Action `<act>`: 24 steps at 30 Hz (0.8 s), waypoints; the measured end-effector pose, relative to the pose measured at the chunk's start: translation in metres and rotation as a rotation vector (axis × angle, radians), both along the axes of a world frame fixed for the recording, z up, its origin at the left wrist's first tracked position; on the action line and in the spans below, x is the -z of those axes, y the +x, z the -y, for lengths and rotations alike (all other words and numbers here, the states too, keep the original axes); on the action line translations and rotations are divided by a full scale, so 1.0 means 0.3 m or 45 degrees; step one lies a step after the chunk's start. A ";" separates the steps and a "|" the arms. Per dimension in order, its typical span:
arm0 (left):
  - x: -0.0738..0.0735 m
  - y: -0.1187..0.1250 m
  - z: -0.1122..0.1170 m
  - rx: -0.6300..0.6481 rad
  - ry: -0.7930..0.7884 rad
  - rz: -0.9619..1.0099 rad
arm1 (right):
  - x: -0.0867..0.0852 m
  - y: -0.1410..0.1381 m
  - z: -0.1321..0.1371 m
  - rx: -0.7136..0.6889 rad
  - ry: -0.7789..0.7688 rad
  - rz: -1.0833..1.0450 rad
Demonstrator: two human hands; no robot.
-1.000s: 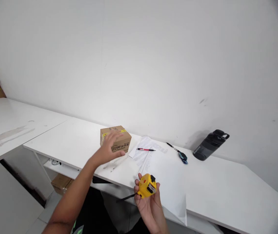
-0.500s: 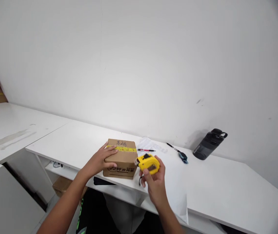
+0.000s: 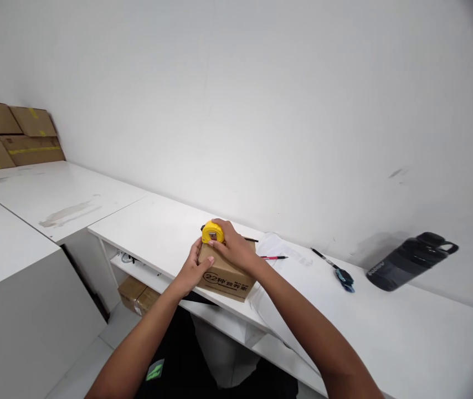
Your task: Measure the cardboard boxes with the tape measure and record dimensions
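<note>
A small brown cardboard box with dark printing on its front stands near the front edge of the white desk. My left hand grips its left side, the thumb lying along the top front edge. Over the box top, my right hand is closed around a yellow tape measure, held at the box's far left corner. Whether any blade is pulled out I cannot tell. Both hands and the tape measure hide much of the box's top.
Right of the box lie white paper sheets and a red pen. Farther right are a black pen, a small dark blue item and a dark water bottle. Cardboard boxes are stacked far left; others sit below the desk.
My right hand has carried the tape measure from the box's right side to its far left corner. My left hand has slid off the top onto the left side. The view has turned left.
</note>
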State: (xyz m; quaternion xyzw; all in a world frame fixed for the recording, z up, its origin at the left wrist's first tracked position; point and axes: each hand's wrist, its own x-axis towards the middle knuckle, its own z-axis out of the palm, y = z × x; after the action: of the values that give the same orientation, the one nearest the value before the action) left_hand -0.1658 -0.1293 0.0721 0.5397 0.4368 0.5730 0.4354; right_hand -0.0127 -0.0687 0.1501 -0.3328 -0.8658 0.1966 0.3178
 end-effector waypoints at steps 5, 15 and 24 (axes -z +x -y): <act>-0.035 0.000 0.017 0.045 -0.136 -0.077 | 0.021 0.104 0.022 0.090 -0.039 0.027; -0.021 -0.001 -0.017 0.050 -0.079 -0.110 | 0.151 0.483 0.156 0.428 -0.372 -0.608; -0.023 0.006 -0.014 0.006 -0.088 -0.096 | 0.129 0.425 0.154 0.558 -0.348 -0.558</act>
State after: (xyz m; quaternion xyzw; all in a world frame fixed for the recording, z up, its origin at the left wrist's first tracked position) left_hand -0.1641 -0.1252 0.0789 0.5467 0.4713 0.5358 0.4382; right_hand 0.1150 -0.1149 0.1113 -0.5004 -0.6502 0.3049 0.4836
